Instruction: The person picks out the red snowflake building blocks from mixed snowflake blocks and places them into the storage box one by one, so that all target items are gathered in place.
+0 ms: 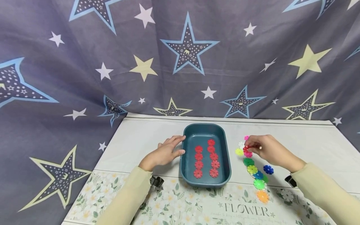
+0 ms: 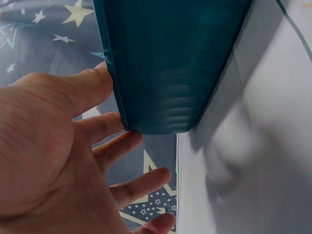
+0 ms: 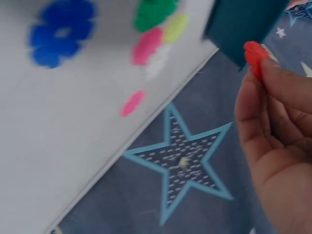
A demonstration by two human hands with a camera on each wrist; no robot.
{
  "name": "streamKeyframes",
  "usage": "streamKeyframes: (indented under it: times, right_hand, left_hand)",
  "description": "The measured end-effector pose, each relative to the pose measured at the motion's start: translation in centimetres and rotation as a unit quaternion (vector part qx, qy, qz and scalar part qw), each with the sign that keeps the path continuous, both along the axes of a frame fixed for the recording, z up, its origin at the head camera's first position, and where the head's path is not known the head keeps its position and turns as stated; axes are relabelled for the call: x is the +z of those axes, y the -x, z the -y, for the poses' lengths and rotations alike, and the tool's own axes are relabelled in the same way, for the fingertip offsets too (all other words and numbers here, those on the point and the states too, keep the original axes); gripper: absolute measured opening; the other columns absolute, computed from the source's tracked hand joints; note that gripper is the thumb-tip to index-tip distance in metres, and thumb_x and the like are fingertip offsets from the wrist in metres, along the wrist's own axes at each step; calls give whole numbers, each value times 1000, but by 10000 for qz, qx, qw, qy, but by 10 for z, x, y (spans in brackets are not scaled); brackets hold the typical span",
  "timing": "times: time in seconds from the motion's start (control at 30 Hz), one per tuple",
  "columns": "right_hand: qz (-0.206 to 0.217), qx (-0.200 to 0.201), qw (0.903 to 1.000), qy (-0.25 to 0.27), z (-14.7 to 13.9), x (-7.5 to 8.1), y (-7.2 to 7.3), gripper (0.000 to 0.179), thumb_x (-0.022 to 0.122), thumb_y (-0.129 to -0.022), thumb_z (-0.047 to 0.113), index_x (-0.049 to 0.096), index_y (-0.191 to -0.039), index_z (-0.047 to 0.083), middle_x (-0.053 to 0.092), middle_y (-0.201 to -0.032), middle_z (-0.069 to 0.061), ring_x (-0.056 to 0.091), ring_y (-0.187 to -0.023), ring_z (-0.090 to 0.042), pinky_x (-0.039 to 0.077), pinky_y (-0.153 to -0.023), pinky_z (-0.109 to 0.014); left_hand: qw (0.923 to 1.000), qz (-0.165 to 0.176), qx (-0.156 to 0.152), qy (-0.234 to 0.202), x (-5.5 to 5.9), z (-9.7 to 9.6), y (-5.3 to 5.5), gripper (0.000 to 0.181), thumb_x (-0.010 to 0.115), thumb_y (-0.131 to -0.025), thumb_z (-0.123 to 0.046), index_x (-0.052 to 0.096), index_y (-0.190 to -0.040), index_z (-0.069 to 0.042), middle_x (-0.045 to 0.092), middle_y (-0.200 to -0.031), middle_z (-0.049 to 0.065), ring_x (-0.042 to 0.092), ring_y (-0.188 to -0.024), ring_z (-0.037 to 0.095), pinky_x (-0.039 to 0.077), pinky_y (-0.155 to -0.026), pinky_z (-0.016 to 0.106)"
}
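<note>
Between finger and thumb my right hand pinches a red notched plastic disc, raised above the other discs. My left hand has its fingers spread, and its fingertips touch the left rim of a dark teal tray. In the left wrist view the thumb and forefinger meet that rim while the other fingers stretch out loosely. Inside the tray lie red discs in two columns, several in each. Right of it, under and near my right hand, is a line of mixed-colour discs, among them a green disc and an orange disc.
Off to the right of the line sit a blue disc and a white disc. A pale flower-print cloth covers the table. Behind the table's far edge hangs a grey curtain with stars.
</note>
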State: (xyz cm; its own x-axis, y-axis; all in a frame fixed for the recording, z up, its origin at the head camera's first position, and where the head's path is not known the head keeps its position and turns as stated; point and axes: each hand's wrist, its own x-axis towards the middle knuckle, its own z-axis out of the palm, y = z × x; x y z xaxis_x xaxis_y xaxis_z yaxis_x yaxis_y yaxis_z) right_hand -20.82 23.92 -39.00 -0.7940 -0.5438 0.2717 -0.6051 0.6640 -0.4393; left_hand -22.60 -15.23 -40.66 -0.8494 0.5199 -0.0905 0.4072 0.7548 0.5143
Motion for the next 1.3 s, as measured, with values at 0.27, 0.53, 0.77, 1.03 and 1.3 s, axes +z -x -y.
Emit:
streamKeyframes:
  times: [0.27, 0.53, 0.77, 1.03, 1.3]
  right_hand:
    - [41, 465, 9987, 218, 38, 17, 15, 22, 75, -76, -7, 70, -87, 13, 67, -80, 9, 64, -70, -7, 53, -65, -24]
    - [185, 1002, 9945, 240, 95, 10, 55, 14, 75, -79, 0, 69, -83, 11, 69, -78, 5, 63, -69, -3, 52, -64, -24]
    - [431, 1164, 9916, -360, 126, -10, 83, 18, 69, -78, -10, 66, -82, 7, 67, -74, 2, 59, -63, -7, 50, -61, -26]
    - [812, 1239, 9857, -798, 144, -20, 88, 20, 57, -83, -13, 66, -89, 4, 54, -58, 2, 46, -45, -7, 42, -51, -24]
    - [581, 992, 9884, -991, 143, -26, 85, 34, 55, -81, -14, 47, -59, 10, 39, -53, 3, 23, -46, -8, 27, -47, -23]
  left_hand:
    - [10000, 19, 50, 18, -1, 1, 0, 60, 50, -98, -38, 29, -150, -18, 26, -152, 5, 22, -137, 38, 14, -97, 71]
    - [9999, 80, 128, -42, 0, -1, -1, 59, 51, -98, -36, 30, -150, -18, 26, -152, 4, 21, -138, 35, 11, -98, 71]
    - [9999, 117, 117, 17, 0, -6, -3, 59, 50, -98, -36, 29, -150, -19, 25, -153, 3, 21, -138, 32, 12, -99, 70]
    - [9999, 156, 47, 47, 1, -10, -5, 60, 50, -98, -38, 28, -151, -21, 25, -153, 0, 21, -138, 31, 13, -100, 68]
    - [9998, 171, -36, 62, 1, -14, -5, 61, 49, -98, -41, 27, -151, -22, 24, -153, -1, 21, -138, 30, 13, -100, 68]
